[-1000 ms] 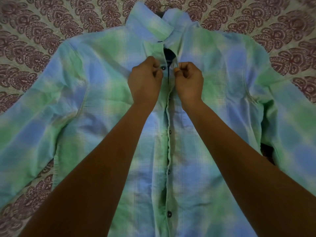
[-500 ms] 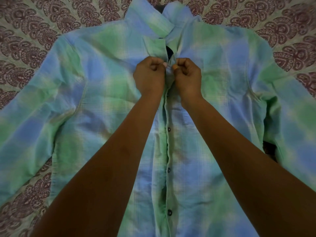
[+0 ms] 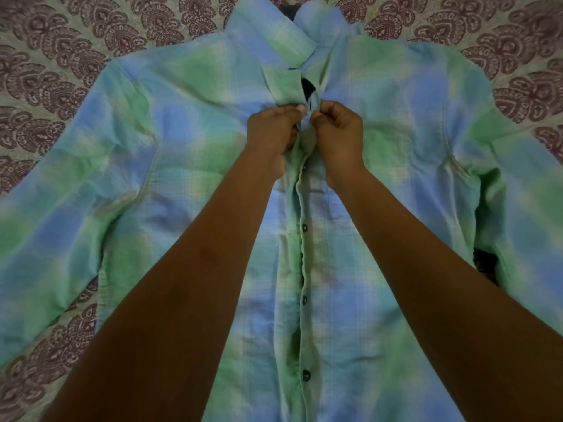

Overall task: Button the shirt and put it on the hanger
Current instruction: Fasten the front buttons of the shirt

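Observation:
A green and blue checked shirt [image 3: 189, 166] lies face up, sleeves spread, collar at the top. Its front placket is closed below my hands, with dark buttons [image 3: 304, 227] in a line down the middle. A dark part of the hanger [image 3: 308, 89] shows in the open gap under the collar. My left hand [image 3: 271, 134] pinches the left placket edge just below that gap. My right hand [image 3: 338, 129] pinches the right placket edge against it. The button between my fingers is hidden.
The shirt rests on a cloth [image 3: 61, 62] printed with dark red paisley, seen around the shoulders and at lower left. A dark patch [image 3: 484, 263] shows under the right sleeve.
My hands have come together at the placket; the button seen by my left thumb a second ago is now covered, and the dark gap under the collar has narrowed.

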The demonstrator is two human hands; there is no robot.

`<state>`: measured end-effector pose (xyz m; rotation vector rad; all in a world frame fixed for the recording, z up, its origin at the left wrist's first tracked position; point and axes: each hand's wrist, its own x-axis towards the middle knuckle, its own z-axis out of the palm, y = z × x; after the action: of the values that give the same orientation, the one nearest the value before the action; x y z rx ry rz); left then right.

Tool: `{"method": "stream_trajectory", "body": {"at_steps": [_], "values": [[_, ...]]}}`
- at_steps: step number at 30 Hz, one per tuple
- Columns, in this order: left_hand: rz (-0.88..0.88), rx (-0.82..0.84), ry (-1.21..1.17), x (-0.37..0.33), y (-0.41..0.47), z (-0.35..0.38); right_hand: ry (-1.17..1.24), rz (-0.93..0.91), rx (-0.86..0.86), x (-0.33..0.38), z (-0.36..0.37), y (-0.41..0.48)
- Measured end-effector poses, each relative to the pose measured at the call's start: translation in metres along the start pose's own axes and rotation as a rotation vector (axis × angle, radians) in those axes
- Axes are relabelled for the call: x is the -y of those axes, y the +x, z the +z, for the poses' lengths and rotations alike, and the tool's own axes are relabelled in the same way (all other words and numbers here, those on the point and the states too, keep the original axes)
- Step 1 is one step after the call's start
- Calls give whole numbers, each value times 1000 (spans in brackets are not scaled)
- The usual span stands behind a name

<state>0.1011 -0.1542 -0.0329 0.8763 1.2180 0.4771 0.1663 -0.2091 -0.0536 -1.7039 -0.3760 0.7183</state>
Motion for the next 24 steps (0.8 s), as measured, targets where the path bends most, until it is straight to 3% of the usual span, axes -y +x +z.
{"method": "stream_trajectory", "body": {"at_steps": [9,24], "values": [[477,-332,467,-2,-5,0,-11,-182,-77,7,-2,-14],[346,-108,258,-11,-7,2,12,-145,-123,7,-2,-13]]}}
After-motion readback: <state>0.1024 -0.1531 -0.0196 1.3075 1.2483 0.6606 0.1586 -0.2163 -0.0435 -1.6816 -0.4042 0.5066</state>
